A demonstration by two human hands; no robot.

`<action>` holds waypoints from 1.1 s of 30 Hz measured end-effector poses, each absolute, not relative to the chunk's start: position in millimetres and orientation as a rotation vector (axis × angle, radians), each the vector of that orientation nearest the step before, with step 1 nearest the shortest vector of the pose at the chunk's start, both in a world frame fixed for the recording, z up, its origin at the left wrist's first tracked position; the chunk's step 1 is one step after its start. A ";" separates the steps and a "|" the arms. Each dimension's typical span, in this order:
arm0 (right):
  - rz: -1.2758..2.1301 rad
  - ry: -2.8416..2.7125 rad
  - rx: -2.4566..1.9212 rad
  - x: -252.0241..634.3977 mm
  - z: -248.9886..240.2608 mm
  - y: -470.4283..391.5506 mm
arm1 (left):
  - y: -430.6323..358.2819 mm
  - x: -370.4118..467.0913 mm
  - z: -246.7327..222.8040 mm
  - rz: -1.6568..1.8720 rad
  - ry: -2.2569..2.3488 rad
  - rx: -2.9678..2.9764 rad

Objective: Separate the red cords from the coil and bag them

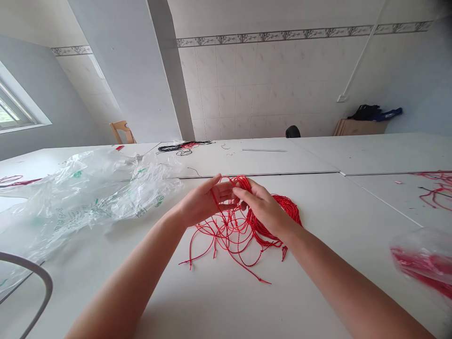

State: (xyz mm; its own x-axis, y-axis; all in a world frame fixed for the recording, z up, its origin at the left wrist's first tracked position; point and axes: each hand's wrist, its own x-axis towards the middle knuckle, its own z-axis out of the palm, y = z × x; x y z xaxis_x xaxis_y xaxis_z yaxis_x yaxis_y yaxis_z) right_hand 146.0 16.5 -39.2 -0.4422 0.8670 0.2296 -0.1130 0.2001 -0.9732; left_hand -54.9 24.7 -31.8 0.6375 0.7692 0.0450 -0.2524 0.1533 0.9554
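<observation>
A bundle of red cords (287, 207) lies on the white table, its looped end raised between my hands and its knotted loose ends spread toward me. My right hand (259, 202) is closed round the upper part of the bundle, thumb and fingers pressed together. To its left, my left hand (203, 200) has a red cord running over its palm and fingers, with the thumb up and the fingers curled toward the bundle. The fingertips of both hands nearly meet, and some are hidden behind the cords.
Crumpled clear plastic bags (99, 188) cover the table's left side. Black cords (183, 147) and a thin strip (264, 150) lie farther back. At the right are more red cords (436, 190) and a plastic bag of red material (423, 259). A grey tube (47, 282) curves at lower left.
</observation>
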 end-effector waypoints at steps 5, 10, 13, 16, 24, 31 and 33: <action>1.504 -1.264 -0.682 144.6 -40.2 25.4 | 27.1 -57.4 -32.8 0.742 0.493 1.209; 1.648 -1.280 -0.663 144.6 -40.3 24.2 | 25.6 -56.6 -33.0 0.736 0.506 1.209; 1.584 -1.589 -0.748 145.2 -40.1 16.3 | 23.8 -54.8 -32.0 0.743 0.539 1.223; 1.444 -1.818 -0.849 145.1 -39.0 10.3 | 22.3 -53.5 -30.9 0.709 0.557 1.239; 1.471 -1.930 -0.970 142.3 -34.2 5.2 | 20.2 -50.8 -32.0 0.705 0.632 1.184; 1.461 -1.446 -0.719 162.8 -18.2 25.7 | 20.6 -64.2 -23.0 0.732 0.535 1.281; 1.423 -1.305 -0.650 173.8 -6.5 33.3 | 17.8 -71.3 -14.8 0.737 0.519 1.298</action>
State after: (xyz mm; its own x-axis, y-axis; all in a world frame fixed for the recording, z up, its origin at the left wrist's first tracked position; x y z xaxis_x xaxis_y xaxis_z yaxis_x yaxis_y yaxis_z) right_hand 173.8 33.3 -6.5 -0.3019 0.9202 0.2490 -0.3273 0.1453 -0.9337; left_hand -71.3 17.8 -14.8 0.6717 0.7385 0.0581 -0.1936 0.0994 0.9760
